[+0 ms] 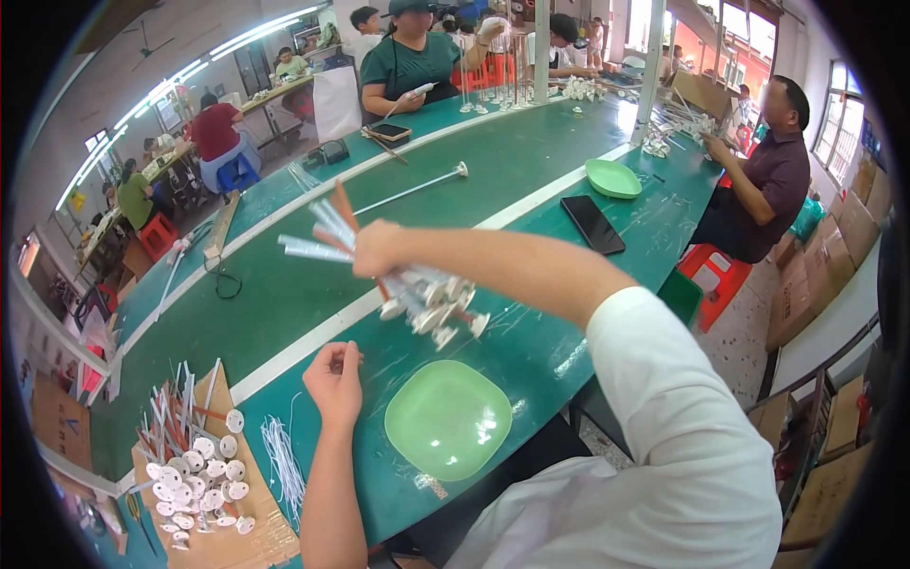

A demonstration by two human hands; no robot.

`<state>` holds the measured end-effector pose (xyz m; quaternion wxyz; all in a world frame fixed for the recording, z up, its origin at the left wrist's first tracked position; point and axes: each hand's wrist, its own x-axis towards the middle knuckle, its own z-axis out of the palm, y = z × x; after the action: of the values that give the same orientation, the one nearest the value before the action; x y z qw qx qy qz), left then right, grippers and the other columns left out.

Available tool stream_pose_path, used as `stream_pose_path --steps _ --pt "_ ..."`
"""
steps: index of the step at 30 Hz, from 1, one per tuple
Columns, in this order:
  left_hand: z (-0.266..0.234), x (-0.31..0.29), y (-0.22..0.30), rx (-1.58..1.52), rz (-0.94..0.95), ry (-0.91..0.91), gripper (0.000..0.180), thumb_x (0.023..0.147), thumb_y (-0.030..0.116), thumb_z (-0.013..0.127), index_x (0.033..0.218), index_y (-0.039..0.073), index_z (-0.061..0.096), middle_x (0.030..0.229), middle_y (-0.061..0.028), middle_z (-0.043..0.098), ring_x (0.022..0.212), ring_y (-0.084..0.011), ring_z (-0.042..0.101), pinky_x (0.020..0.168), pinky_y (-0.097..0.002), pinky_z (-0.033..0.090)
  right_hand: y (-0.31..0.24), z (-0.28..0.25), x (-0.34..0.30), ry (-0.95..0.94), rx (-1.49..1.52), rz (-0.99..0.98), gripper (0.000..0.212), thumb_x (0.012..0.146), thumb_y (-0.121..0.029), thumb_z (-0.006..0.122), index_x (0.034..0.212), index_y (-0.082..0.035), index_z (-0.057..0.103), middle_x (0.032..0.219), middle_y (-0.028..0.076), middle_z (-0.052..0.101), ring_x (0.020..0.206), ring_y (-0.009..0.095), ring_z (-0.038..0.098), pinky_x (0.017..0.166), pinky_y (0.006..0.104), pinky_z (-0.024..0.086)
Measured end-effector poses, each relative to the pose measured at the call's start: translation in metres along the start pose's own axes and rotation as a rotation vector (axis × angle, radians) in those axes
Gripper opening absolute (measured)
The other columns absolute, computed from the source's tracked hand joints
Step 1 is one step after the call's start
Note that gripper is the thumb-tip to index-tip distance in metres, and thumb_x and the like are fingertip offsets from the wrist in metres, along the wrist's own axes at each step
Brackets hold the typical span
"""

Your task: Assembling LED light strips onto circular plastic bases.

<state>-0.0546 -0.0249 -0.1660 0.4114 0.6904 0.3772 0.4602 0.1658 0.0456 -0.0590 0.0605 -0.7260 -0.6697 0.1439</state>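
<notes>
My right hand (pixel 379 248) is closed around a bundle of thin rods (pixel 431 299), a little blurred, above the table's pale strip. The rods' pale and orange-brown ends stick out to the left; their white round end pieces hang at the lower right. My left hand (pixel 334 381) is curled into a loose fist near the table's front, with nothing visible in it. Just right of it lies a green plastic dish (pixel 448 417) with nothing in it. To its left is a bunch of white strings (pixel 282 462).
More rods with white disc ends (pixel 194 474) lie on cardboard (pixel 261 536) at left. A black phone (pixel 592 225) and second green dish (pixel 613 178) lie to the right. One rod (pixel 408 192) rests mid-table. Co-workers sit across (pixel 422 66) and at right (pixel 773 180).
</notes>
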Motion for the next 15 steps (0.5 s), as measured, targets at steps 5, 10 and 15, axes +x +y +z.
stream_pose_path --steps 5,10,15 --pt "0.005 -0.002 0.006 0.002 0.144 0.126 0.031 0.09 0.011 0.067 0.119 0.0 0.062 0.117 -0.012 0.063 0.109 -0.019 0.059 0.087 -0.0302 0.05 -0.043 0.049 0.023 -0.01 0.016 -0.147 0.042 0.07 -0.035 0.069 0.084 0.004 0.074 0.08 0.018 0.073 0.076 0.03 0.073 0.07 0.0384 0.059" --pt "-0.002 -0.004 0.01 0.32 0.293 0.072 0.049 0.083 0.016 0.07 0.129 0.004 0.058 0.144 -0.0241 0.046 0.132 -0.0368 0.047 0.108 -0.0433 0.037 -0.055 0.025 0.032 -0.255 0.273 -0.067 0.076 0.08 -0.076 0.053 0.101 -0.007 0.076 0.099 0.023 0.071 0.093 0.034 0.07 0.074 0.0423 0.058" --pt "0.011 0.0 0.019 0.204 0.287 -0.079 0.048 0.086 0.019 0.066 0.13 0.003 0.058 0.142 -0.0232 0.05 0.133 -0.037 0.047 0.111 -0.0429 0.034 0.077 -0.006 0.135 0.066 -0.069 -0.267 0.076 0.088 -0.069 0.047 0.114 -0.002 0.07 0.113 0.017 0.07 0.101 0.033 0.068 0.08 0.0489 0.056"
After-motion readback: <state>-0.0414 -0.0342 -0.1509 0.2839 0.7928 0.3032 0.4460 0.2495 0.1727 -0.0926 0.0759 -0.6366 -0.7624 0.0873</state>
